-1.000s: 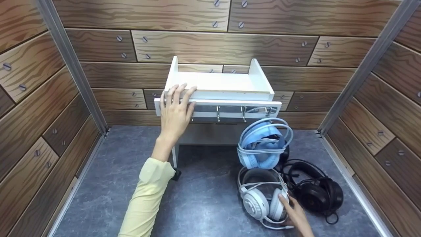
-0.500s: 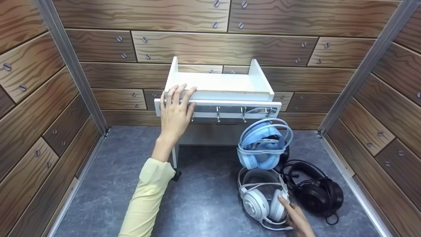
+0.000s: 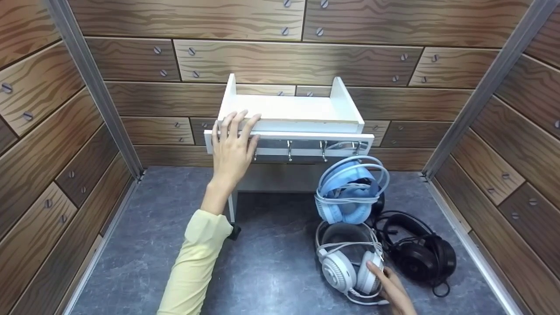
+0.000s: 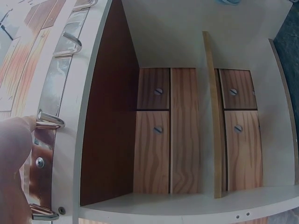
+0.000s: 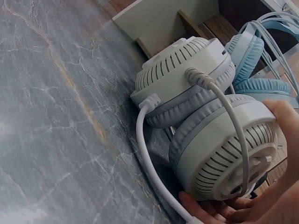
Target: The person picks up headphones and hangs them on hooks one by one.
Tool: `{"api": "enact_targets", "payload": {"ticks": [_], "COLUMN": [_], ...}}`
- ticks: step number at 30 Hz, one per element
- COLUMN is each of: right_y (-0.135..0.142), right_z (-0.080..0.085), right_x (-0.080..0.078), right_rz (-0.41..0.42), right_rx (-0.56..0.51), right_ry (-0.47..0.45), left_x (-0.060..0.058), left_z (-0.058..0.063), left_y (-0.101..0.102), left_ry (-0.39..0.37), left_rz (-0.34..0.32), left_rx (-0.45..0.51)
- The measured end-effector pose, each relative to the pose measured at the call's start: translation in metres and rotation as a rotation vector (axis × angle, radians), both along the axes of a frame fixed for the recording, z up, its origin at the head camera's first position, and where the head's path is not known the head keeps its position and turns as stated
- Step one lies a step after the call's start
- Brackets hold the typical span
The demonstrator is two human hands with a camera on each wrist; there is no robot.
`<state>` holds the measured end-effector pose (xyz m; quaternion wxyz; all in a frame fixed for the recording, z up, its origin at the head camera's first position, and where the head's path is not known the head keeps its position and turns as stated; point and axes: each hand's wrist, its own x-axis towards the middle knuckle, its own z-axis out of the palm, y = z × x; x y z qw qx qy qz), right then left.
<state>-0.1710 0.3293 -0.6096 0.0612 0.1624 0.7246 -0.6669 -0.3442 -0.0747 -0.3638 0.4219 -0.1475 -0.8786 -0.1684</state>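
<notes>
Right hand [image 3: 392, 286]: I find it holding the white headset [image 3: 340, 270], thumb on the rim of one ear cup [image 5: 222, 149], other fingers curled beneath. Change over the last second: none of note; hand and headset keep their places. For the work, I judge this a grip taken with no lift made. Pose: the hand enters low from the front of the bench [image 3: 262, 280], angled forward and to the left. The headset appears to rest on the bench, right of centre, toward the front.

Left hand [image 3: 232, 153]: fingers extended and slightly spread over the front left corner of the white rack [image 3: 297, 127], position unchanged. I judge it a steadying hand. Its forearm, in a yellow sleeve [image 3: 190, 267], runs diagonally up from the front.

Further out: the blue headset [image 3: 350, 202] appears to hang at the right end of the rack's hook rail [image 3: 306, 137], just behind the white one; whether the two touch I cannot tell. The black headset [image 3: 415, 260] lies beside the white one, toward the bench's right edge.
</notes>
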Motion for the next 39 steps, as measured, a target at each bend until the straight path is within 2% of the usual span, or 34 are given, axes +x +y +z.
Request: {"api": "enact_targets", "payload": {"ticks": [5,13,19,23,29,32,36,39], "right_y": [-0.003,0.007,0.006,0.002,-0.005,-0.005,-0.015,-0.026], "right_z": [0.001,-0.038,-0.051,-0.044,-0.026,-0.027,-0.012,0.006], "right_x": [0.0,-0.011,-0.015,-0.011,0.0,0.0,0.005,0.013], "right_rz": [-0.019,-0.015,-0.016,-0.03,-0.021,-0.024,-0.018,0.014], "right_rx": [0.039,0.071,0.159,0.144,-0.017,-0.076,-0.135,-0.173], "right_ry": [-0.001,0.007,0.027,0.013,0.008,0.008,-0.001,-0.001], "left_x": [0.0,0.0,-0.001,0.0,0.0,-0.001,-0.001,0.0], "left_z": [0.0,0.0,0.0,0.001,0.001,0.0,0.0,0.0], "left_y": [0.0,0.0,-0.001,-0.001,-0.001,0.0,0.0,0.0], "left_ry": [-0.008,-0.011,-0.001,-0.002,-0.005,-0.002,-0.002,-0.004], "left_rz": [-0.002,-0.005,0.003,0.005,0.005,0.002,0.001,0.002], "left_rx": [0.006,0.01,0.001,0.0,-0.006,-0.006,-0.002,-0.002]}}
